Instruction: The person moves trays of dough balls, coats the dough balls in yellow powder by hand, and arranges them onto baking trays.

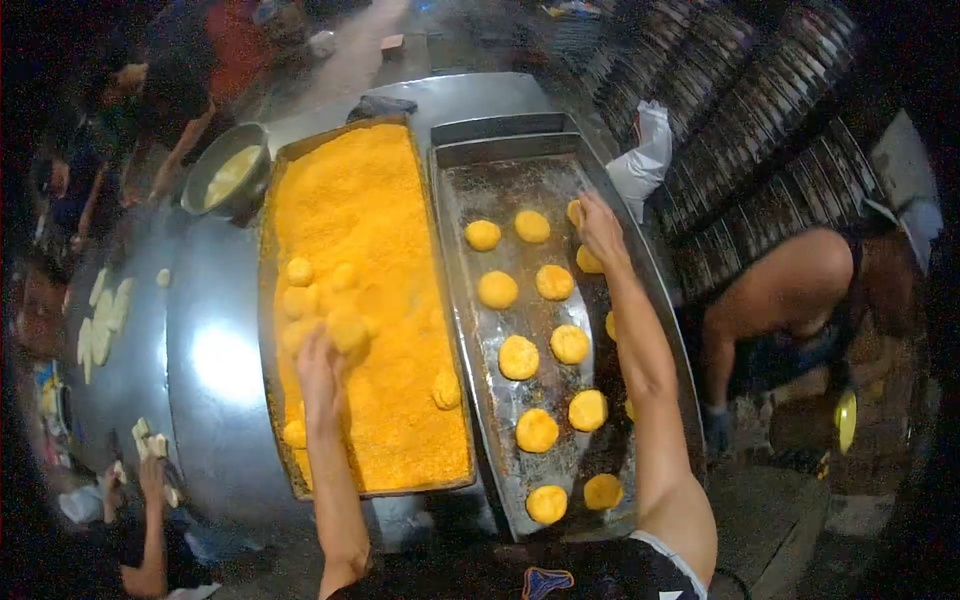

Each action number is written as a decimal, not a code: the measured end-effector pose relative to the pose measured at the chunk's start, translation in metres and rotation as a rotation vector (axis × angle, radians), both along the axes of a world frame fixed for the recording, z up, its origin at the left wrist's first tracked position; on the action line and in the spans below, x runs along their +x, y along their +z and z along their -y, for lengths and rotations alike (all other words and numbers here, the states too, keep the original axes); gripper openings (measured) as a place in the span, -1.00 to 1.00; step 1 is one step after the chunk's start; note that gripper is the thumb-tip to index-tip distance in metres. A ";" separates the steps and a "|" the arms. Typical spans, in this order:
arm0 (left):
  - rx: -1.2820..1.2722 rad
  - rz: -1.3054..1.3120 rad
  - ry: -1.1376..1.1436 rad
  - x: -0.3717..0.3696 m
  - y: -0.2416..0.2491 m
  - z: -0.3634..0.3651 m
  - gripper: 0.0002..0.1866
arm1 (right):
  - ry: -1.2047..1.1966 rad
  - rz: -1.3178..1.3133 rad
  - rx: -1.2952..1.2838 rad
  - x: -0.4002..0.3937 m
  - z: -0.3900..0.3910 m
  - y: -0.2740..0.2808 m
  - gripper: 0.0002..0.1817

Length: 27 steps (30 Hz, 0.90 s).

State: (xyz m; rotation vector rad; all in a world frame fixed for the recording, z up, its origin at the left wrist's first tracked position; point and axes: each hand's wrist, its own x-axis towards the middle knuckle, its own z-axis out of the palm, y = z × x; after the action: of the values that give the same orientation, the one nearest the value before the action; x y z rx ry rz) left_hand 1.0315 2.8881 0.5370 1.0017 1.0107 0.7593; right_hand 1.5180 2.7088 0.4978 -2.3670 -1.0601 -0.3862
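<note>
My left hand is over a tray of orange-yellow crumbs, its fingers closed against a crumb-coated dough ball; motion blurs the fingertips. Other coated dough balls lie around it in the crumbs. At the far right side of a dark metal baking tray, my right hand has its fingers closed on a flattened dough round, partly hidden by the hand. Several more yellow dough rounds rest in spaced rows on the baking tray, some of them covered by my right forearm.
A metal bowl with pale yellow contents stands left of the crumb tray. Pale dough pieces lie on the steel table. Another person's hands handle dough at lower left. Stacked trays and a crouching person are at right.
</note>
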 end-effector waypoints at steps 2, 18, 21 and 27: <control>-0.005 -0.045 -0.017 0.000 0.005 -0.003 -0.57 | 0.024 0.046 0.081 -0.022 0.015 0.007 -0.64; 0.041 -0.125 -0.083 -0.019 0.005 0.013 -0.48 | 0.011 -0.195 -0.518 -0.009 -0.004 0.009 -0.35; -0.017 -0.089 0.011 -0.025 0.005 0.014 -0.49 | 0.002 -0.188 -0.632 -0.011 0.002 0.010 -0.33; -0.084 0.262 -0.011 -0.006 -0.008 0.020 -0.55 | 0.225 0.087 -0.537 -0.050 -0.036 0.031 -0.40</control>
State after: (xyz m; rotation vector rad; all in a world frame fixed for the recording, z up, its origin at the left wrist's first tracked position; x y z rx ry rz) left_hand 1.0259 2.8677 0.5288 0.8106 0.8032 0.8095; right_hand 1.4676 2.7450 0.5289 -2.6572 -1.6173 -0.1303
